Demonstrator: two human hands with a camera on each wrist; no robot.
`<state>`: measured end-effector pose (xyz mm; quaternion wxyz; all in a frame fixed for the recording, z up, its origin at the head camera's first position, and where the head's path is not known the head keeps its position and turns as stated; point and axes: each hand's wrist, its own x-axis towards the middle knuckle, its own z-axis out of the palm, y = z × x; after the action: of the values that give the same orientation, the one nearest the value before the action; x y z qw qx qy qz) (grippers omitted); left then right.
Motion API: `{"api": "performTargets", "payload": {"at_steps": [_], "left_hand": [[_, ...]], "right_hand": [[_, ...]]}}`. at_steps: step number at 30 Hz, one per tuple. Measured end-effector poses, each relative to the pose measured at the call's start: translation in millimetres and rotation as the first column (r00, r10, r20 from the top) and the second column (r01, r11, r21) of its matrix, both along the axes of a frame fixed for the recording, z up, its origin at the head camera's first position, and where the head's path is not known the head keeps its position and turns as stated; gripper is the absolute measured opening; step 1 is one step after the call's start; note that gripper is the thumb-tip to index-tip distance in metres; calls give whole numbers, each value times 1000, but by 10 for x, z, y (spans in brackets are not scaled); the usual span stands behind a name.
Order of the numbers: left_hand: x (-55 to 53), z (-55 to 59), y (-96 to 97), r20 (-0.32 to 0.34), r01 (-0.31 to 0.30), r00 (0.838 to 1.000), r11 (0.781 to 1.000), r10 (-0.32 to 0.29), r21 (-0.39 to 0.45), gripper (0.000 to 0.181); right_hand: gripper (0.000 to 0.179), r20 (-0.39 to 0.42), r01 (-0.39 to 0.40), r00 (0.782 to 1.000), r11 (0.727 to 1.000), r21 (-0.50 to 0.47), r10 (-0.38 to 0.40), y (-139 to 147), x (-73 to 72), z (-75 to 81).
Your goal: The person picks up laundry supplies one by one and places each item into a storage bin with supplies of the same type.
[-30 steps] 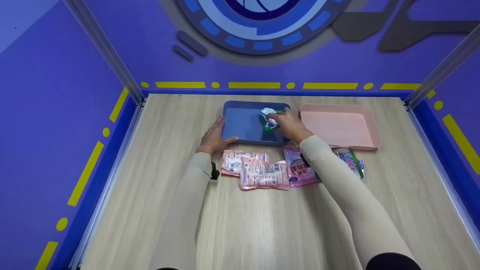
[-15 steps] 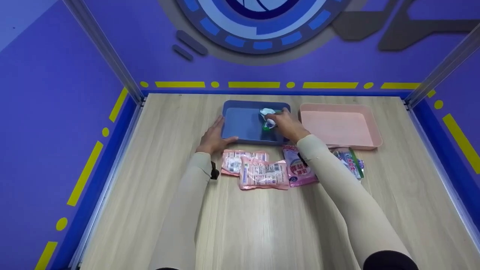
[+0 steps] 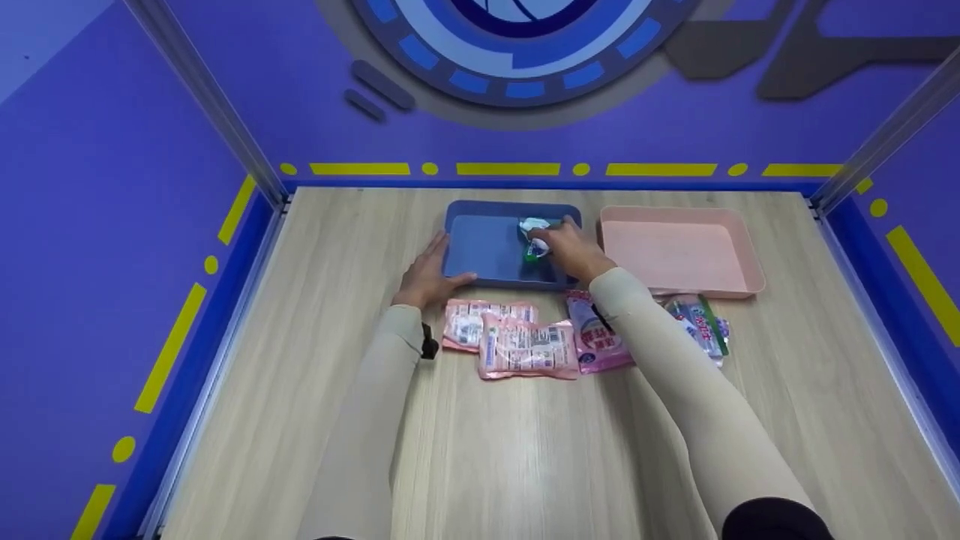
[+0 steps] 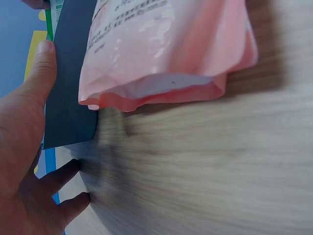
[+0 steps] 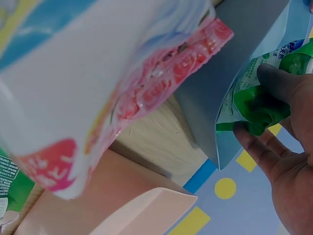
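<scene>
My left hand (image 3: 427, 277) rests against the left end of a blue tray (image 3: 480, 247), its thumb (image 4: 43, 66) along the front wall and its other fingers spread round the corner. Over the right part of that tray, my right hand (image 3: 577, 253) pinches a small green-and-white plastic packet (image 3: 534, 225) between thumb and fingers. In the right wrist view the packet (image 5: 249, 100) looks crumpled, with its green end at the fingertips and the tray wall close beside it.
Two pink packets (image 3: 529, 349) overlap in front of the blue tray. Right of them lie a purple-pink pouch (image 3: 592, 337), partly under my right forearm, and several green-and-blue packets (image 3: 699, 326). A pink tray (image 3: 682, 251) stands right of the blue one. Walls enclose the table's back and sides.
The right hand and the packet it pinches have shifted slightly left and lower in the blue tray. My left hand stays in place.
</scene>
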<state>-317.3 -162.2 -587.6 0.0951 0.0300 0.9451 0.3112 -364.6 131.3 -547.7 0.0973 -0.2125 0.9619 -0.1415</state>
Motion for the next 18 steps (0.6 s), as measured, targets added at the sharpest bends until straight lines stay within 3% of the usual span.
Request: {"api": "performTargets", "payload": {"at_steps": [11, 18], "left_hand": [[33, 24, 14, -25, 5, 1000, 1000, -5, 13, 104], [25, 14, 23, -19, -9, 1000, 1000, 9, 14, 105]], "right_hand": [[61, -68, -55, 996, 998, 11, 56, -2, -8, -23], [64, -30, -24, 999, 1000, 5, 24, 9, -7, -17]]}}
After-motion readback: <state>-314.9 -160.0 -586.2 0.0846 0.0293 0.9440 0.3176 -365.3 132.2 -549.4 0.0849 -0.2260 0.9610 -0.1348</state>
